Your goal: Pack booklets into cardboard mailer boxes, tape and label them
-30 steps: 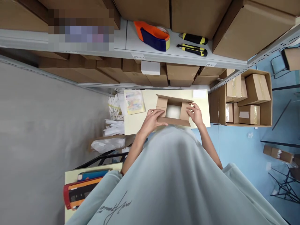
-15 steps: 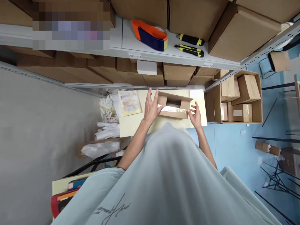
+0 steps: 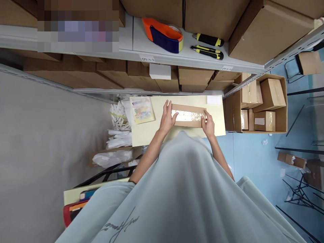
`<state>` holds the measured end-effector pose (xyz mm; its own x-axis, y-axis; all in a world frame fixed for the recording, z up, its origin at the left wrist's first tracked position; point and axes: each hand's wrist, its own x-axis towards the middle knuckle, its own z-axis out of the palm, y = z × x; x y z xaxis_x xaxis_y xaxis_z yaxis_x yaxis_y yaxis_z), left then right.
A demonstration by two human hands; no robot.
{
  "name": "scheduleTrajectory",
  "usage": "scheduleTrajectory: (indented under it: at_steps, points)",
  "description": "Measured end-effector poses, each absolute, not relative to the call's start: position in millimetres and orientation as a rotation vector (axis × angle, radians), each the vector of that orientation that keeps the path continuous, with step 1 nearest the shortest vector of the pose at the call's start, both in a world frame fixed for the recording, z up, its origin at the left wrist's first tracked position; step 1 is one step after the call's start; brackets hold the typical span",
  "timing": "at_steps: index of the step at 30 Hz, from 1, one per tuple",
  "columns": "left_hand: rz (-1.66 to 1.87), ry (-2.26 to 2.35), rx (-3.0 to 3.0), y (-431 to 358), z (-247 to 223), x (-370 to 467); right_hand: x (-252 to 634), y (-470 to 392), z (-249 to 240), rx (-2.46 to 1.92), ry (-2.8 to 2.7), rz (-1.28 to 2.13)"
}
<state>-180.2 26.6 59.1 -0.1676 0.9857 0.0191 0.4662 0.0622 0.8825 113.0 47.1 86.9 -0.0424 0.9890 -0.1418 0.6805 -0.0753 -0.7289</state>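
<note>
A long, narrow cardboard box (image 3: pixel 188 107) lies across the pale yellow tabletop (image 3: pixel 144 134) in front of me, its top flaps folded down. A glossy strip of clear tape (image 3: pixel 187 116) runs along its upper face and reflects the light. My left hand (image 3: pixel 167 118) clasps the box's left end, thumb over the top and fingers along the far side. At the right end, my right hand (image 3: pixel 208 126) grips the corner with thumb and fingers. What is inside the box is hidden.
Above the table runs a grey shelf (image 3: pixel 164 59) with cartons, an orange-and-blue tape dispenser (image 3: pixel 164 36) and several utility knives (image 3: pixel 208 47). A printed sheet (image 3: pixel 142 110) lies left on the table. To the right stands a large open carton (image 3: pixel 233 116) holding smaller boxes.
The box's raised far flap and open top have folded down shut. Both hands have closed in on the ends of the box, the right one moving left onto it.
</note>
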Motion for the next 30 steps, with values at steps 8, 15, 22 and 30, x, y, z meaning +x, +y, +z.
scheduleTrajectory:
  at_steps: [8, 15, 22, 30]
  points:
    - [1.04, 1.655, 1.276, 29, 32, -180, 108, 99, 64, -1.593, -1.905, 1.094]
    - [1.069, 1.705, 1.214, 40, 16, -179, 108, 120, 47, -1.65, -1.937, 1.176]
    - [1.068, 1.723, 1.193, 47, 20, -180, 103, 118, 51, -1.669, -1.893, 1.166]
    - [1.044, 1.721, 1.252, 13, 41, -169, 112, 76, 69, -1.674, -1.918, 1.15]
